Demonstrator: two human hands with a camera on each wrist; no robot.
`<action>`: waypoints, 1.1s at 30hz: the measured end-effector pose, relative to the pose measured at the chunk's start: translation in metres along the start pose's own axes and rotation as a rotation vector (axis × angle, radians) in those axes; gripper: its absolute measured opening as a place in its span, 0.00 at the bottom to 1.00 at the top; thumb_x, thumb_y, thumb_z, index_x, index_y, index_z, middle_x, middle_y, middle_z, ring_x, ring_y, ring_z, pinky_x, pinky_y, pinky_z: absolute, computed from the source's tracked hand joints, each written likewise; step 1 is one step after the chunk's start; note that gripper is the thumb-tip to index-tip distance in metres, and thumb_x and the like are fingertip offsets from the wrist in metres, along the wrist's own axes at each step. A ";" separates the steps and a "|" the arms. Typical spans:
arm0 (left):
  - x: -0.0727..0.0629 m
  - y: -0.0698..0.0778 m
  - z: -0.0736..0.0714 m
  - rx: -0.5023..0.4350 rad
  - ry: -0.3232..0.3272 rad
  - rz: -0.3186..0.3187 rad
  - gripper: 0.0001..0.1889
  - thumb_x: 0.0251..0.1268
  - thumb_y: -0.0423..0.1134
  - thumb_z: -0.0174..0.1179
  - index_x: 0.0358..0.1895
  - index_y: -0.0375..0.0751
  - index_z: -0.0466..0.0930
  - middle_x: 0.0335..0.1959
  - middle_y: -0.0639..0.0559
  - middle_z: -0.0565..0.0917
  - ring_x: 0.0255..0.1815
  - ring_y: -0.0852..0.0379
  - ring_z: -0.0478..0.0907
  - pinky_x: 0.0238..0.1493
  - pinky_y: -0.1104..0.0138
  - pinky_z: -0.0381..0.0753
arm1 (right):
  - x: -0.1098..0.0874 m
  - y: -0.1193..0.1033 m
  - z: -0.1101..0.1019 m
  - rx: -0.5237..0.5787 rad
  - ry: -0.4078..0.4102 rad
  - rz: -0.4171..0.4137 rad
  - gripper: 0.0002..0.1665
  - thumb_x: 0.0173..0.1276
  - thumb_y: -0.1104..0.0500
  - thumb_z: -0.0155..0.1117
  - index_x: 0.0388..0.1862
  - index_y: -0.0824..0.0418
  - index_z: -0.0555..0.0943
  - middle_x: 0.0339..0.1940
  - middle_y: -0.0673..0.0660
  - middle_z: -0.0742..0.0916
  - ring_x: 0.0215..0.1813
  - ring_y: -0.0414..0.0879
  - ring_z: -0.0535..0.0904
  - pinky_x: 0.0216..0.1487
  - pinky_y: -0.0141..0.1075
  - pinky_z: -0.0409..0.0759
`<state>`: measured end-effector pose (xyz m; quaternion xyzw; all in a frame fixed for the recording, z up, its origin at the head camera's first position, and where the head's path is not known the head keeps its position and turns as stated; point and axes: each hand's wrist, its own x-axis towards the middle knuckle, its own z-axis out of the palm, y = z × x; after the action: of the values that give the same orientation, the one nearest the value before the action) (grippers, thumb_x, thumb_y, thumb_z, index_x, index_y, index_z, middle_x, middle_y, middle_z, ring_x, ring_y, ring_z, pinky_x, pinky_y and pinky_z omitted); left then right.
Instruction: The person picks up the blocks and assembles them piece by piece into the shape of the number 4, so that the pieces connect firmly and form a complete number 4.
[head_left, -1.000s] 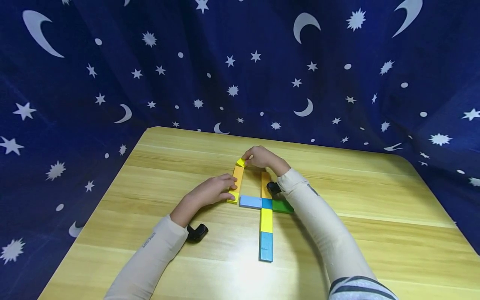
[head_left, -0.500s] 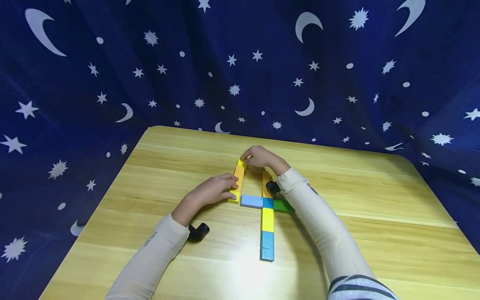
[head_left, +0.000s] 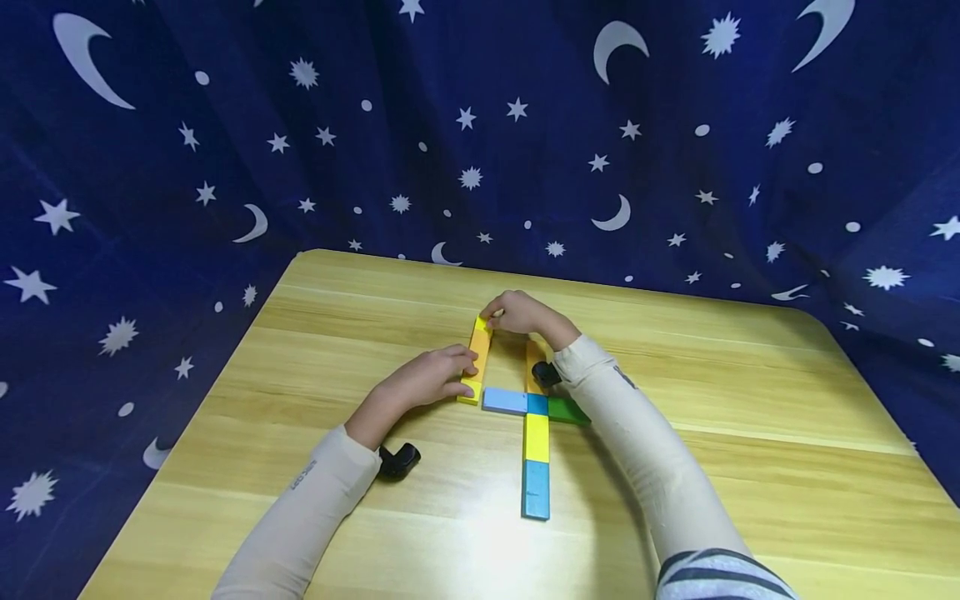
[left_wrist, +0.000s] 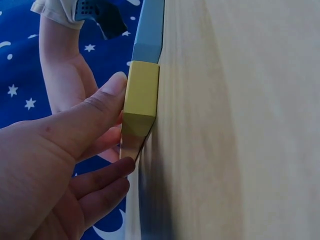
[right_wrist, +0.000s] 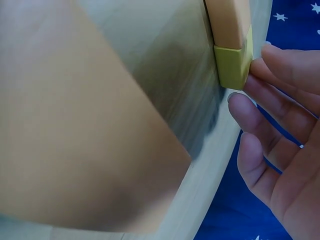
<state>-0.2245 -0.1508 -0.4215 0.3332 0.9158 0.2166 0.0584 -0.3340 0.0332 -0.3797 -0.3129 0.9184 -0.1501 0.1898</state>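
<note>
Three blocks stand in a row: a near yellow block point(head_left: 468, 395), an orange block point(head_left: 479, 342) and a far yellow block point(head_left: 483, 322). My left hand point(head_left: 427, 379) lies against this row from the left, thumb touching the near yellow block point(left_wrist: 141, 92), loosely bent fingers on the orange one. With thumb and fingertips my right hand point(head_left: 519, 313) pinches the far yellow block point(right_wrist: 231, 70), which lines up against the end of the orange block point(right_wrist: 227, 22).
Right of the row, a light blue block point(head_left: 505, 400) meets a cross of blocks: blue square point(head_left: 537, 404), green block point(head_left: 567, 411), yellow block point(head_left: 536, 437), teal block point(head_left: 536, 489) and another orange block point(head_left: 532, 358), partly hidden by my right wrist camera point(head_left: 547, 374). A starry curtain point(head_left: 420, 108) hangs behind the table point(head_left: 360, 292).
My right hand has turned the far yellow block from a skewed position into line with the orange block. My left hand has stayed in place on the row.
</note>
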 end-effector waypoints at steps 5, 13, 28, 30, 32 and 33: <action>0.001 0.001 -0.002 -0.007 -0.004 0.000 0.19 0.58 0.48 0.59 0.48 0.41 0.79 0.58 0.48 0.74 0.56 0.53 0.74 0.56 0.64 0.73 | 0.000 0.001 0.001 0.002 0.010 0.009 0.17 0.65 0.62 0.56 0.52 0.64 0.79 0.55 0.61 0.80 0.62 0.56 0.71 0.63 0.46 0.66; 0.001 0.001 -0.002 -0.008 -0.019 -0.006 0.19 0.58 0.48 0.59 0.49 0.41 0.79 0.59 0.48 0.73 0.57 0.53 0.74 0.57 0.64 0.72 | 0.001 0.002 0.002 0.013 0.009 0.024 0.17 0.65 0.62 0.56 0.53 0.63 0.79 0.56 0.61 0.80 0.63 0.56 0.70 0.64 0.47 0.65; 0.001 -0.001 -0.002 -0.013 -0.022 0.006 0.20 0.58 0.48 0.59 0.50 0.42 0.79 0.59 0.48 0.73 0.57 0.53 0.74 0.57 0.64 0.72 | -0.001 -0.001 0.002 0.000 0.006 0.025 0.18 0.65 0.62 0.56 0.53 0.64 0.78 0.56 0.61 0.80 0.63 0.55 0.70 0.65 0.46 0.64; 0.001 -0.001 -0.002 -0.012 -0.025 0.005 0.20 0.58 0.48 0.59 0.50 0.42 0.79 0.59 0.48 0.73 0.57 0.53 0.74 0.57 0.64 0.72 | -0.001 -0.001 0.002 0.001 0.006 0.028 0.18 0.65 0.62 0.56 0.54 0.64 0.78 0.56 0.61 0.80 0.63 0.55 0.70 0.65 0.46 0.64; 0.001 -0.001 -0.002 -0.015 -0.028 0.003 0.20 0.57 0.48 0.59 0.50 0.42 0.79 0.59 0.48 0.73 0.57 0.53 0.74 0.57 0.64 0.72 | 0.000 -0.001 0.002 0.000 0.006 0.031 0.18 0.65 0.62 0.57 0.54 0.63 0.78 0.56 0.61 0.80 0.63 0.55 0.70 0.65 0.46 0.64; 0.001 -0.001 -0.003 -0.016 -0.029 0.002 0.20 0.57 0.48 0.59 0.50 0.42 0.79 0.59 0.48 0.73 0.57 0.53 0.74 0.57 0.64 0.72 | 0.000 -0.001 0.002 0.000 0.005 0.032 0.18 0.65 0.62 0.57 0.54 0.63 0.78 0.56 0.61 0.80 0.63 0.55 0.70 0.65 0.46 0.65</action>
<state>-0.2260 -0.1517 -0.4194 0.3366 0.9128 0.2192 0.0745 -0.3325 0.0324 -0.3808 -0.2978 0.9237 -0.1478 0.1901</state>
